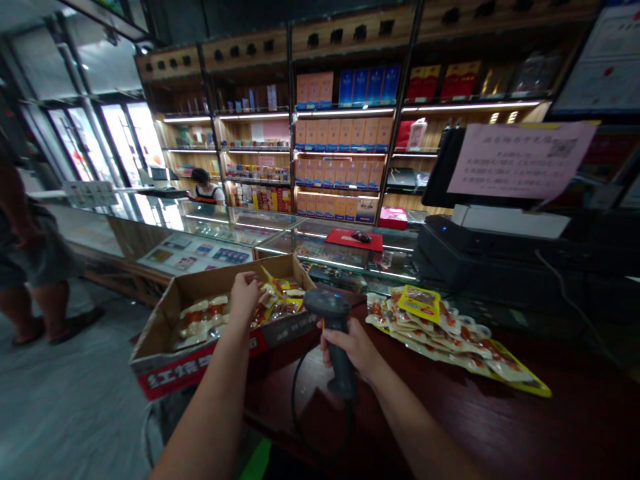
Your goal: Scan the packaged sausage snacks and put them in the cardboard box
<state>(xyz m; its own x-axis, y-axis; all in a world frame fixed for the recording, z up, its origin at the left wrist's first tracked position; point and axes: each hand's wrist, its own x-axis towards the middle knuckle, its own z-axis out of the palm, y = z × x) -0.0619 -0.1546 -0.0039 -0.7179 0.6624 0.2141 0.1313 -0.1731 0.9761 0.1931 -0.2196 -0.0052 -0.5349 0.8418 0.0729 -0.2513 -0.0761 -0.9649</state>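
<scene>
My right hand (353, 347) is wrapped round the handle of a dark barcode scanner (327, 303), its head pointing left toward the box and its cable looping down. Over the open cardboard box (195, 360), my left hand (245, 293) has its fingers curled at the edge of a yellow snack packet (273, 280), which stands tilted among others; the fingertips are partly hidden. Inside the box lie several clear vacuum packs (203, 317) of reddish-brown food. To the right of the scanner, a pile of similar packs (440, 340) rests on the counter, with a yellow packet (420, 302) on top.
The dark red counter (425, 427) carries the box and pile. A monitor with a pink paper sheet (515, 160) stands at right above a black machine (465, 247). Glass display cases (225, 223) run behind. A person (206, 190) sits beyond them; another person (37, 247) stands at left.
</scene>
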